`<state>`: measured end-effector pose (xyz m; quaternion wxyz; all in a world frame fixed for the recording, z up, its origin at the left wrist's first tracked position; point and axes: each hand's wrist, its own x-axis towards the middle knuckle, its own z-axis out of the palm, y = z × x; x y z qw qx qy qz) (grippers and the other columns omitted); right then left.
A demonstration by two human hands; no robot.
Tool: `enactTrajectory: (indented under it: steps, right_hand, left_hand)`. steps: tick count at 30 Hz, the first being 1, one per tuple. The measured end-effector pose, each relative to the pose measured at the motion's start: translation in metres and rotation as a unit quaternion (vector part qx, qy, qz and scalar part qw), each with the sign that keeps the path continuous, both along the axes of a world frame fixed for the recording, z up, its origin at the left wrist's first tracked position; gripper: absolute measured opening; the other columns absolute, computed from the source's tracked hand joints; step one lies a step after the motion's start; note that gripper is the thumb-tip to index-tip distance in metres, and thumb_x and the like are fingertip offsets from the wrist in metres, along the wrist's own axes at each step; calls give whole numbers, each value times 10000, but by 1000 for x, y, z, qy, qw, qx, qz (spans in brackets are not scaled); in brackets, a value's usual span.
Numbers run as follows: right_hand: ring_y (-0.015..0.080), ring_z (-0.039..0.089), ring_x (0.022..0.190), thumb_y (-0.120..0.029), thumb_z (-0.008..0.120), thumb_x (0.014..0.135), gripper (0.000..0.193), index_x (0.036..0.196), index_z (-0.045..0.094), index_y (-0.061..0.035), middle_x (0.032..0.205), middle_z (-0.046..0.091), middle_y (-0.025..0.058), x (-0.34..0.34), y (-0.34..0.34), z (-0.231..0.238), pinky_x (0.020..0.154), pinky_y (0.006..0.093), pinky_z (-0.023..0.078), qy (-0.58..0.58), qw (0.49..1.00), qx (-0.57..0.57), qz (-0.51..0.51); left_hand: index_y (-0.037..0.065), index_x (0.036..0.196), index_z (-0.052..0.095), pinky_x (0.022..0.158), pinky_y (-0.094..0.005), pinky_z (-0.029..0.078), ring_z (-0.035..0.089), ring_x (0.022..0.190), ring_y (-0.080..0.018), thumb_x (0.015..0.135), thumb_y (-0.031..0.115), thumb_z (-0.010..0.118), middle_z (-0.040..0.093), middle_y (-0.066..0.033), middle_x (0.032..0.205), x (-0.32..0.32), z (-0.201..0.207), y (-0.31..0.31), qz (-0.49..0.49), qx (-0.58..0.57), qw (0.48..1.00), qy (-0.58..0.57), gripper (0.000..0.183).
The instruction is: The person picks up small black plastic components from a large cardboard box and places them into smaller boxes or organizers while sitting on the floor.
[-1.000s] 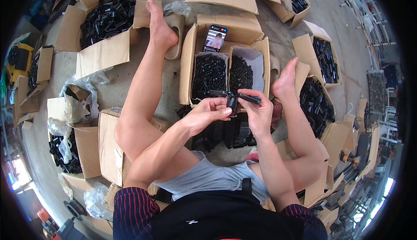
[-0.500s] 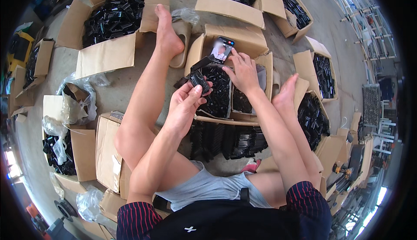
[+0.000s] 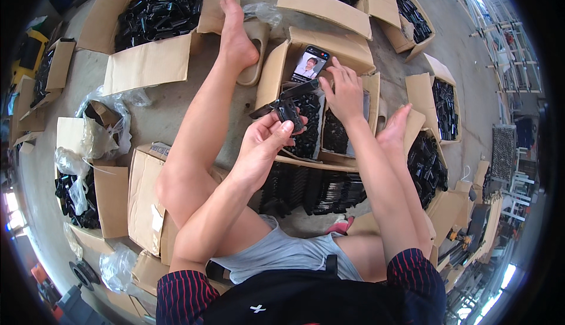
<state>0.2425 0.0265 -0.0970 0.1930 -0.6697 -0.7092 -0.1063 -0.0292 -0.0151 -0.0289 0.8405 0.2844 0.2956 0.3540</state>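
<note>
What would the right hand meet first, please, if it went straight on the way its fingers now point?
The right hand would probably meet the phone near its upper right edge, or the cardboard flap behind it; depth is unclear.

A dark navy left sleeve (image 3: pixel 185 294) at seven o'clock and its matching right sleeve (image 3: pixel 416 275) between four and five carry thin red stripes, flanking a black garment front (image 3: pixel 306 295) at six — plain but for a small white mark (image 3: pixel 257 309). Above it come pale grey shorts (image 3: pixel 294 248), overlapped near five by a short black strap (image 3: pixel 332 266) — while the left hand (image 3: pixel 262 144) and right hand (image 3: pixel 346 94) are bare.
</note>
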Motion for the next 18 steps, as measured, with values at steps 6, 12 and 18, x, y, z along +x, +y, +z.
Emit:
enactTrajectory:
  steps: [6,12,18]
  right_hand:
    - [241,643,1119,-276,638,1001,320,1212,650,-36,1334,631,136,-57,-37,53,915,357,507,522,853,0,5]
    - [144,640,1060,-47,742,922,196,1102,702,18,1220,646,121,-64,-99,85,862,263,537,636,766,-77,58]
    - [131,648,1020,-28,731,922,128,1035,718,30,1183,658,115,-68,-125,91,852,254,548,642,766,-20,12]
  left_hand:
    - [-21,1270,592,927,-259,500,629,1035,-78,997,88,647,700,-62,1175,0,3,-6,10,52,997,64,299]
    - [-41,1276,602,901,-265,517,626,1006,-87,967,61,687,701,-70,1147,25,-12,-19,-83,110,983,123,337]
    - [-31,1318,611,961,-268,517,656,1025,-104,931,59,733,719,-79,1147,25,-10,-18,-71,62,995,43,416]
